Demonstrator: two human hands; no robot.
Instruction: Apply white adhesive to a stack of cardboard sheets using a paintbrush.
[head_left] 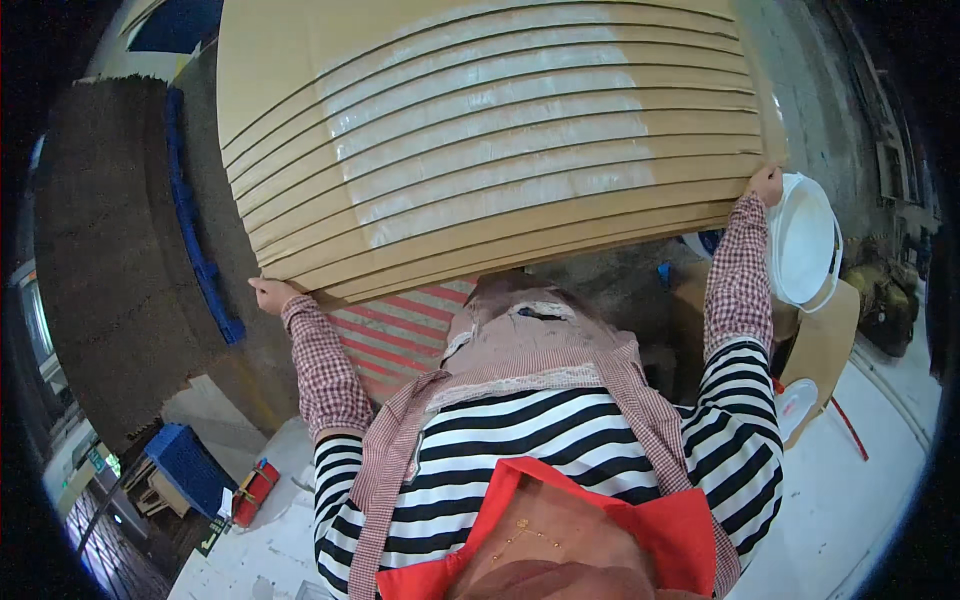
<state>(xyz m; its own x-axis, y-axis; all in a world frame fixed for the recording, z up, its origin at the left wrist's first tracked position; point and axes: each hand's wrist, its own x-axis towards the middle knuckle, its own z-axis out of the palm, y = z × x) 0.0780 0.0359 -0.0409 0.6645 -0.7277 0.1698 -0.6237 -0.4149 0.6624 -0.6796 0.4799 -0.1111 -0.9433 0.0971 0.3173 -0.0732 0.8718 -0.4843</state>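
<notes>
Overlapped cardboard sheets (490,150) held at far centre; near-left corner pinched by fingers of left hand (274,295), near-right corner by those of right hand (767,185). White bucket (803,240) seen just beside.

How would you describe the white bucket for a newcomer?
Find the big fan of cardboard sheets at the top. At its right end is the right hand; the white bucket sits just right of that hand. It's round and open, with a thin handle, unlike the flat cardboard piece beside it.
</notes>
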